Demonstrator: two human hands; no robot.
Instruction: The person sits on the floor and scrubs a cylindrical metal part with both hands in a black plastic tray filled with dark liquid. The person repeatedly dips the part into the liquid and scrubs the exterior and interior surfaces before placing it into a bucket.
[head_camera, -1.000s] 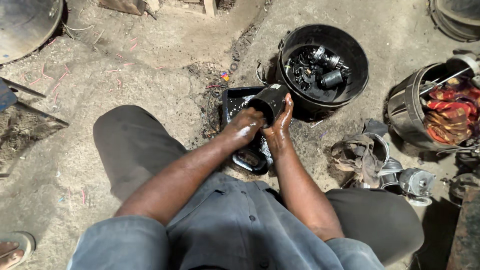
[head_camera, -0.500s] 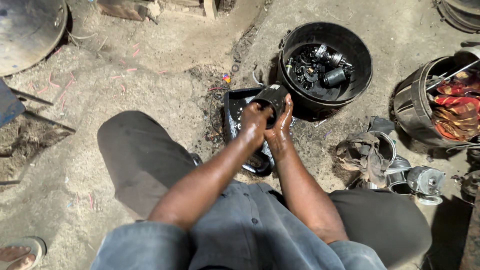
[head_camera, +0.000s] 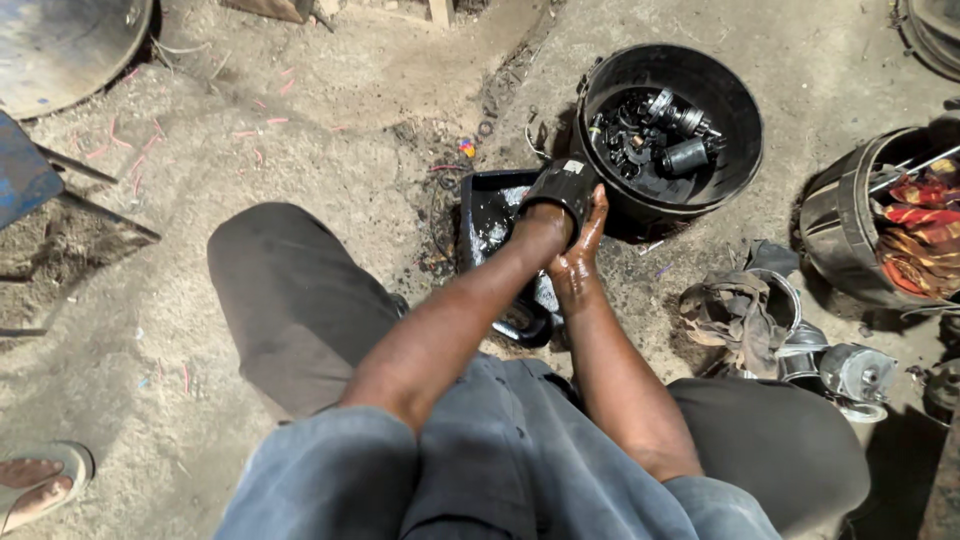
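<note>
Both hands hold 1 dark, greasy metal part (head_camera: 566, 188); the left hand (head_camera: 545, 222) grips it from below with fingers clamped on it; the right hand (head_camera: 580, 250) presses against its side, wet and shiny, fingers closed on it too; the part sits just above a black tray (head_camera: 487, 215) on the dirt floor (head_camera: 300, 140); right behind it is a black bucket (head_camera: 735, 140) full of small metal parts (head_camera: 670, 140); a dirty rag (head_camera: 735, 310) lies near shiny metal pieces (head_camera: 855, 370); a barrel (head_camera: 840, 240) holds red cloth (head_camera: 925, 230).
</note>
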